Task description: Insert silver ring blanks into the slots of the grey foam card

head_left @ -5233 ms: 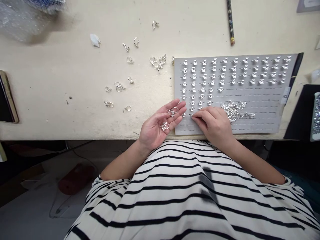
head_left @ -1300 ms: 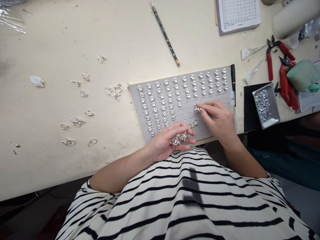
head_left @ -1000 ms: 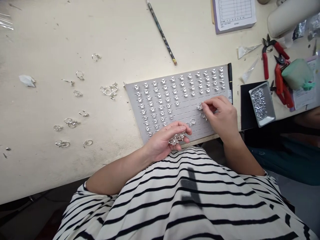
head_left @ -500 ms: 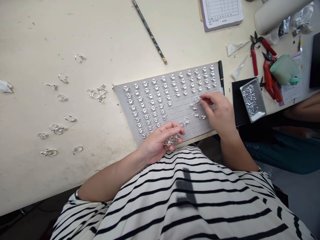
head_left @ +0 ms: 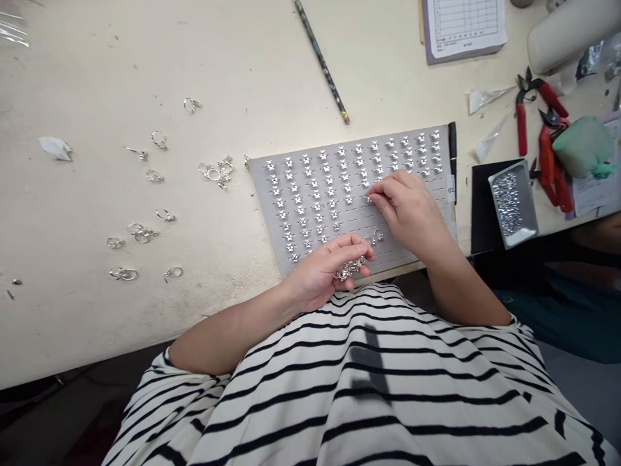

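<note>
A grey slotted board (head_left: 395, 251) lies at the table's front edge, with rows of small silver rings (head_left: 323, 155) standing in its slots. My left hand (head_left: 320, 272) is curled palm up around a cluster of silver rings (head_left: 350, 266) over the board's lower edge. My right hand (head_left: 410, 210) pinches a single silver ring (head_left: 369, 199) at the slots beside the filled rows. Loose rings (head_left: 377, 237) lie on the board between the hands; my right hand hides part of the board.
Loose rings (head_left: 141, 233) are scattered on the table at the left, near a pile (head_left: 216, 171). A pencil (head_left: 323, 61) and form pad (head_left: 466, 29) lie behind the board. Rightward are a tray of silver pieces (head_left: 513, 204), red-handled pliers (head_left: 547, 165) and a green bundle (head_left: 585, 145).
The view has shifted, moving the scene rightward in the picture. My right hand has moved left across the board with a ring, to the end of a filled row. My left hand keeps its rings.
</note>
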Tool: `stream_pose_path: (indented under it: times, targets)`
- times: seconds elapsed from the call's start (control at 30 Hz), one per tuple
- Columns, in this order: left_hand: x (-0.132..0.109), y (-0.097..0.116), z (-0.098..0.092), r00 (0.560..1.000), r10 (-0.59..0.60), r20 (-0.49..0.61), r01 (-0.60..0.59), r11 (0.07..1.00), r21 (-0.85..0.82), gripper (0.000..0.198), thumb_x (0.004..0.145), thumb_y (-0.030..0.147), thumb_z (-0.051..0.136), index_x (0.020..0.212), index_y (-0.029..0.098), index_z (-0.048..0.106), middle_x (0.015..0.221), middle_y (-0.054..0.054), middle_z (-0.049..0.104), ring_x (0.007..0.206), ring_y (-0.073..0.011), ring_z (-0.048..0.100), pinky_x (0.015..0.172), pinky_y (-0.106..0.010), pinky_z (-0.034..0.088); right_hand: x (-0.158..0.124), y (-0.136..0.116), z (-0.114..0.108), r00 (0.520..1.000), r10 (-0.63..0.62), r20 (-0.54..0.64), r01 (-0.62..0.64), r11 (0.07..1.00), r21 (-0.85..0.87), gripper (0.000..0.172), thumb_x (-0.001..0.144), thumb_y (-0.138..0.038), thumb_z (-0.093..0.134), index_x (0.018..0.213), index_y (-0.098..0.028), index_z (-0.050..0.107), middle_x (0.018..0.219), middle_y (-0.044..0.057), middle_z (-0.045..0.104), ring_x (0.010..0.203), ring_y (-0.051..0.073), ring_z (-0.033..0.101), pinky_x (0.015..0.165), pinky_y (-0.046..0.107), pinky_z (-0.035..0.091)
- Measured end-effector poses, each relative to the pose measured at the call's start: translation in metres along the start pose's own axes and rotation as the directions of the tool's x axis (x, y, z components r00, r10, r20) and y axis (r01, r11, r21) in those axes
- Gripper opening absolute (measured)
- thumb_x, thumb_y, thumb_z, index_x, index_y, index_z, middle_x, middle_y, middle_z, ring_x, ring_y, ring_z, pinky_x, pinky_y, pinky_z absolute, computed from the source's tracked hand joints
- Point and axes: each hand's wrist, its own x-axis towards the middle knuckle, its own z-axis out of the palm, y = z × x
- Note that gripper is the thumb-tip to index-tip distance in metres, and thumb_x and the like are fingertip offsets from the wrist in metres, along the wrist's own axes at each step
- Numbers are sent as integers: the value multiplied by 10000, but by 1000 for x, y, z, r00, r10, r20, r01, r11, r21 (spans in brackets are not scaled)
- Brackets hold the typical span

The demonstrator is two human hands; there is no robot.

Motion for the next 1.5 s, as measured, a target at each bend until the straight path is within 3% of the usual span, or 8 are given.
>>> stream_pose_path:
  times: [0.13,0.3,0.57,0.83,1.23,1.37,1.5]
  targets:
    - [0,1,1,1000,8,14,-8,1000,2,233,875,379,780,892,172,673,988,-21,606,746,-68,612,459,-99,401,6,1,5,999,-18,41,22,996,-84,146,1020,-223,513,988,-210,655,1011,95,655,968,251,599,872,430,502]
    - [0,1,1,1000,10,16,-10,1000,0,224,885,376,771,891,173,675,984,-19,603,741,-64,609,455,-97,401,9,-3,8,999,7,-36,-10,995,-103,42,986,-220,577,966,-233,611,993,80,655,958,252,599,859,429,493]
    - [0,0,-2,1000,-2,16,2,1000,-11,225,896,379,764,901,172,676,1010,-17,596,747,-61,600,458,-96,412,-28,9,-24,966,103,-236,-110,994,-16,110,1035,-308,537,1014,-244,624,957,58,665,889,210,624,841,402,504]
    - [-1,2,0,1000,-6,-29,6,1000,12,224,896,381,759,899,172,679,1017,-16,580,746,-63,599,445,-94,395,-51,26,-17,994,67,-85,-66,998,13,124,1001,-257,579,1066,-240,683,1051,75,710,1009,247,644,923,422,525]
    - [-1,2,0,999,3,-33,-2,999,33,225,904,395,743,900,179,679,1037,-18,580,753,-64,598,448,-93,382,-37,21,-23,983,168,-75,-165,985,44,104,998,-272,570,977,-235,665,979,61,688,938,222,637,826,383,494]
    - [-1,2,1,999,6,-35,-4,999,38,246,896,406,749,894,171,675,1037,-25,577,751,-66,589,447,-97,370,-25,18,-21,985,172,-25,-170,982,84,99,994,-282,563,970,-229,644,957,50,661,868,193,603,780,361,468]
    - [-1,2,2,999,2,-43,-1,1000,30,254,881,405,761,889,168,670,1038,-29,583,751,-69,586,448,-103,362,-13,18,-15,966,256,36,-258,958,127,130,981,-317,572,908,-231,637,931,46,654,817,180,579,728,349,449]
